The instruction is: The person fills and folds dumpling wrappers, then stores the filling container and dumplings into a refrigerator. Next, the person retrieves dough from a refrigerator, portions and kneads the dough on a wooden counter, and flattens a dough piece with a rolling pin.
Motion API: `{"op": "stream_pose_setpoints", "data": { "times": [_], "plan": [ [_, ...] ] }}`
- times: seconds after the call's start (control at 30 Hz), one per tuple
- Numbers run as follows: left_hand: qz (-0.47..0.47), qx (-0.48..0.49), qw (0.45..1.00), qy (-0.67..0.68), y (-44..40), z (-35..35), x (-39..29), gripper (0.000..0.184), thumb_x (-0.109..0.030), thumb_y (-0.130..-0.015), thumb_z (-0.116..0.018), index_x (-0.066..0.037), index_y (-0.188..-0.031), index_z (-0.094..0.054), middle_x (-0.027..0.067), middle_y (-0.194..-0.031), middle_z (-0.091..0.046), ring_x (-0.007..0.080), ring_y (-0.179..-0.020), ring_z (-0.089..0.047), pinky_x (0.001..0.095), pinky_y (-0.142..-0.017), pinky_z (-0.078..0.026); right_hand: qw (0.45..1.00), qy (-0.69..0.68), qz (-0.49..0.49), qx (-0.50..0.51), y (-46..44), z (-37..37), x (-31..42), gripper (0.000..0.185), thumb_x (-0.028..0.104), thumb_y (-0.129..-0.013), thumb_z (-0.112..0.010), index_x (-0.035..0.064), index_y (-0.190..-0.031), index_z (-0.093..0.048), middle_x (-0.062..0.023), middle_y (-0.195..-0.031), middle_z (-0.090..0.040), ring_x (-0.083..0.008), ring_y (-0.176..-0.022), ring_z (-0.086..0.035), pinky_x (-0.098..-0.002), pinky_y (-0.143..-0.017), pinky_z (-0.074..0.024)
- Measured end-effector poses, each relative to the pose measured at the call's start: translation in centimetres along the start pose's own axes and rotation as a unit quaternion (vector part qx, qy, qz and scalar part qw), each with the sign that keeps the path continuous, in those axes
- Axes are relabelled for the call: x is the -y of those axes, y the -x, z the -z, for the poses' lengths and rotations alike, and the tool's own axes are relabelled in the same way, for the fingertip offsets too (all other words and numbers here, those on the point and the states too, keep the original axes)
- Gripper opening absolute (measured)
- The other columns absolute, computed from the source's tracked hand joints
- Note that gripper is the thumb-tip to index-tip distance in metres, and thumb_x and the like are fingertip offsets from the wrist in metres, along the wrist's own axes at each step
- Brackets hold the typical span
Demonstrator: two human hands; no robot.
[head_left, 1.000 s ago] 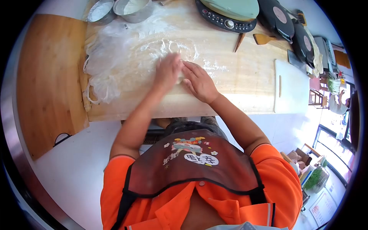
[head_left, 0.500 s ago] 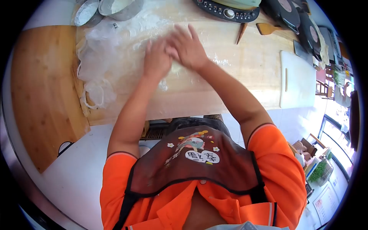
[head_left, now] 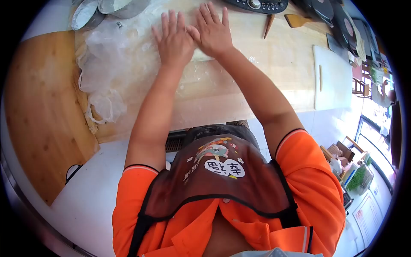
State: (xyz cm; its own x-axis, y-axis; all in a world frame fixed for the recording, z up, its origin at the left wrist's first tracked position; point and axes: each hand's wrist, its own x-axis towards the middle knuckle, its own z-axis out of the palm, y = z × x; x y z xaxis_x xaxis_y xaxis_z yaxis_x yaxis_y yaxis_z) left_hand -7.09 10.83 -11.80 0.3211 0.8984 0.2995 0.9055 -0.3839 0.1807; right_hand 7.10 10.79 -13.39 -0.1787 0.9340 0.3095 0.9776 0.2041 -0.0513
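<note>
The dough (head_left: 201, 55), mostly hidden, shows lengthwise left-right under left hand (head_left: 175, 45) and right hand (head_left: 214, 37); both hands' fingers are apart.

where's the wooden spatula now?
Head view, upper right: on the wooden worktop, just left of the black pans and beyond the white board.

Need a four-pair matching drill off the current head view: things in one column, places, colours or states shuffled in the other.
1. Apron
2. Slotted board
3. Thin plastic
4. Left hand and right hand

A. White, at the worktop's right end
B. Fingers spread
C. See-through, crumpled
D. Brownish-red, over orange shirt

1-D, 2-A, 3-C, 4-B
</note>
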Motion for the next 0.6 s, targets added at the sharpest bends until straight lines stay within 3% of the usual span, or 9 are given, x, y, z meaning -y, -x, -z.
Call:
{"op": "stream_pose_setpoints", "data": {
  "times": [0.07, 0.13, 0.23, 0.27, 0.37, 0.4, 0.47, 0.53, 0.6],
  "plan": [
    [-0.076, -0.012, 0.994, 0.08, -0.8, -0.5, 0.7, 0.054, -0.033, -0.101, -0.041, -0.007, -0.149, -0.042, 0.016, -0.157, -0.036, 0.0324, -0.148, -0.027, 0.056, -0.12, -0.015, 0.999, -0.006, 0.039, -0.006, -0.1, -0.1, -0.8, 0.076, 0.059, -0.101, -0.026, 0.0013, -0.147, -0.043, -0.015, -0.156, -0.038, -0.0324, -0.149, -0.025, -0.0575, -0.119, -0.0155],
    [-0.156, 0.077, 0.979, 0.109, 3.4, 0.5, 1.0, 0.055, -0.033, -0.102, -0.041, -0.006, -0.15, -0.039, 0.0157, -0.158, -0.035, 0.0311, -0.148, -0.028, 0.0534, -0.121, -0.016, 0.992, 0.002, 0.093, 0.088, 4.4, 3.6, 0.2, 0.076, 0.058, -0.102, -0.026, 0.0006, -0.149, -0.039, -0.0172, -0.156, -0.037, -0.033, -0.149, -0.025, -0.0554, -0.12, -0.0153],
    [-0.171, 0.186, 0.957, 0.142, 12.5, 6.7, -1.7, 0.063, -0.036, -0.1, -0.045, -0.003, -0.152, -0.033, 0.0174, -0.159, -0.032, 0.0323, -0.15, -0.024, 0.0567, -0.12, -0.013, 0.972, -0.143, 0.114, 0.145, 14.3, 7.6, 1.6, 0.088, 0.065, -0.097, -0.031, -0.0045, -0.151, -0.03, -0.0227, -0.162, -0.02, -0.0371, -0.152, -0.013, -0.0556, -0.121, -0.0095],
    [-0.177, 0.229, 0.948, 0.131, 14.9, 8.3, -2.5, 0.066, -0.037, -0.099, -0.046, -0.001, -0.153, -0.031, 0.0189, -0.16, -0.029, 0.0338, -0.151, -0.02, 0.0584, -0.12, -0.01, 0.963, -0.129, 0.122, 0.201, 16.4, 10.5, 2.5, 0.089, 0.064, -0.095, -0.037, -0.0046, -0.151, -0.032, -0.0236, -0.162, -0.019, -0.0385, -0.152, -0.012, -0.0573, -0.121, -0.0084],
    [-0.13, 0.194, 0.963, 0.131, 19.5, 8.0, -4.8, 0.069, -0.036, -0.098, -0.049, -0.003, -0.154, -0.028, 0.018, -0.161, -0.026, 0.0364, -0.151, -0.018, 0.061, -0.12, -0.008, 0.955, -0.174, 0.132, 0.203, 19.0, 11.3, 2.7, 0.083, 0.061, -0.094, -0.04, -0.0034, -0.147, -0.041, -0.0239, -0.161, -0.024, -0.0396, -0.152, -0.014, -0.0593, -0.12, -0.0087],
    [-0.102, 0.215, 0.965, 0.106, 17.7, 7.3, -5.2, 0.068, -0.034, -0.098, -0.048, -0.002, -0.155, -0.027, 0.0174, -0.162, -0.024, 0.0383, -0.151, -0.017, 0.0632, -0.118, -0.008, 0.97, -0.118, 0.124, 0.172, 17.8, 10.3, 2.3, 0.082, 0.061, -0.094, -0.041, -0.0025, -0.146, -0.042, -0.0234, -0.16, -0.027, -0.0391, -0.151, -0.016, -0.0595, -0.12, -0.0099],
    [-0.05, 0.115, 0.992, 0.027, 12.8, 4.2, -5.2, 0.063, -0.034, -0.099, -0.047, -0.011, -0.155, -0.032, 0.0155, -0.161, -0.028, 0.0386, -0.15, -0.021, 0.0679, -0.115, -0.012, 0.989, -0.067, 0.082, 0.101, 12.8, 7.7, 1.0, 0.076, 0.058, -0.096, -0.039, -0.0006, -0.143, -0.047, -0.0213, -0.157, -0.034, -0.0375, -0.149, -0.024, -0.0595, -0.119, -0.014],
    [0.023, 0.105, 0.993, -0.048, 6.4, 1.6, -3.9, 0.059, -0.04, -0.098, -0.049, -0.014, -0.151, -0.04, 0.0139, -0.16, -0.031, 0.0394, -0.148, -0.025, 0.0704, -0.113, -0.017, 0.993, 0.048, 0.023, 0.104, 7.2, 4.6, -1.0, 0.075, 0.058, -0.101, -0.028, -0.0005, -0.145, -0.045, -0.0199, -0.156, -0.036, -0.0365, -0.149, -0.024, -0.0587, -0.119, -0.0152],
    [0.044, 0.02, 0.994, -0.093, 1.2, -0.2, -2.4, 0.056, -0.045, -0.103, -0.04, -0.013, -0.15, -0.041, 0.0116, -0.16, -0.031, 0.0357, -0.149, -0.022, 0.0678, -0.114, -0.017, 0.992, -0.102, -0.067, 0.027, 4.0, 1.2, -4.8, 0.072, 0.055, -0.103, -0.029, -0.0011, -0.148, -0.037, -0.0198, -0.158, -0.032, -0.0333, -0.149, -0.024, -0.0542, -0.12, -0.0165]
  ]
}}
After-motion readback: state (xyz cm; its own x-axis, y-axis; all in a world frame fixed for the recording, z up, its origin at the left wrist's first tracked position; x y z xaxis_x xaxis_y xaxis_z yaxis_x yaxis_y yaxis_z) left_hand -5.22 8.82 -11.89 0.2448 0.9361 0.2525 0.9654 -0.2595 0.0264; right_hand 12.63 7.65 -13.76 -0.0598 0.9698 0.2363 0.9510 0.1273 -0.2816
